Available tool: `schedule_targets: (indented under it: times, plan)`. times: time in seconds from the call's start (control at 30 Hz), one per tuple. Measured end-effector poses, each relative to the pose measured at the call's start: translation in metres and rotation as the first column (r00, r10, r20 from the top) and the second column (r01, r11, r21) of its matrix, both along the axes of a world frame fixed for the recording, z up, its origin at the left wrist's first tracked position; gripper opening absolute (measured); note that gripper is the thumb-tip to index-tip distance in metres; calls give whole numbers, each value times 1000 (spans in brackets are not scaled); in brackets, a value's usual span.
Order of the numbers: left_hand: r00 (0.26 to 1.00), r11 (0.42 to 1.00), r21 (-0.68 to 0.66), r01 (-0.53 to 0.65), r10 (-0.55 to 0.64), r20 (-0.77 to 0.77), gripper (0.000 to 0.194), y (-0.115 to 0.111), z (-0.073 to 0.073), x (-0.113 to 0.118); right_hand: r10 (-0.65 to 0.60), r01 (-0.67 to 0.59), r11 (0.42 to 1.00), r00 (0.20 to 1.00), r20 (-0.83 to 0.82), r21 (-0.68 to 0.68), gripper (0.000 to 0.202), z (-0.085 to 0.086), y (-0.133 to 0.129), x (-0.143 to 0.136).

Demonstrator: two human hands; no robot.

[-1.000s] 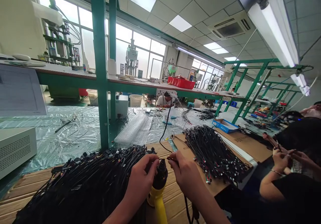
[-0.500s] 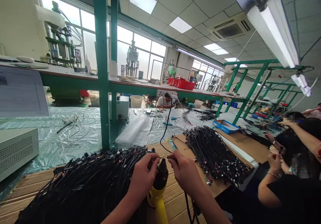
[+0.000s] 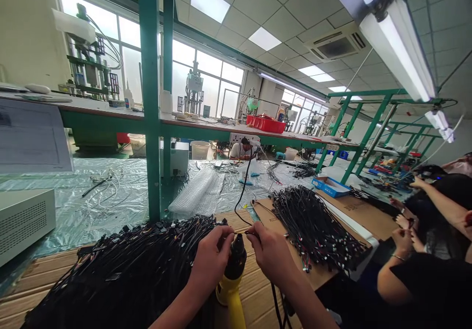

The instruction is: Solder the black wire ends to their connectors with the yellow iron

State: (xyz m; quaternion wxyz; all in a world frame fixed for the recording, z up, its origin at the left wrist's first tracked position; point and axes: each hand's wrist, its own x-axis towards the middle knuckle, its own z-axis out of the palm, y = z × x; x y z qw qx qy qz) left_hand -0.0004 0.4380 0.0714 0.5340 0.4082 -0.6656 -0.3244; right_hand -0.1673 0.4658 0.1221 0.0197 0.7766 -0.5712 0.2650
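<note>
A yellow heat gun [image 3: 232,289] stands with its dark nozzle [image 3: 239,250] pointing up between my hands. My left hand [image 3: 212,253] pinches one end of a thin wire [image 3: 239,232] just left of the nozzle tip. On the other side, my right hand [image 3: 271,250] pinches the same wire, stretched across right above the nozzle. Black cable [image 3: 276,302] hangs down below my right hand. The exact spot under the fingertips is hidden. To the left lies a large heap of black cables [image 3: 140,265].
Another bundle of black cables [image 3: 317,225] lies on cardboard at the right, with a blue box [image 3: 332,187] behind it. A co-worker's arm [image 3: 396,270] is at the far right. A green post [image 3: 149,98] rises ahead, and bubble wrap [image 3: 199,191] lies beyond.
Both hands keep their pinch above the nozzle, almost still. The view has shifted very slightly. At the right, the co-workers have moved a little.
</note>
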Motion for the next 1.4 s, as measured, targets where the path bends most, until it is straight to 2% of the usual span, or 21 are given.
schedule_targets:
  times: [1.4]
  plan:
    - [1000,1000,15,6,-7,20,18,2,4,2,-3,4,1000,998,-57,17,8,6,2,3]
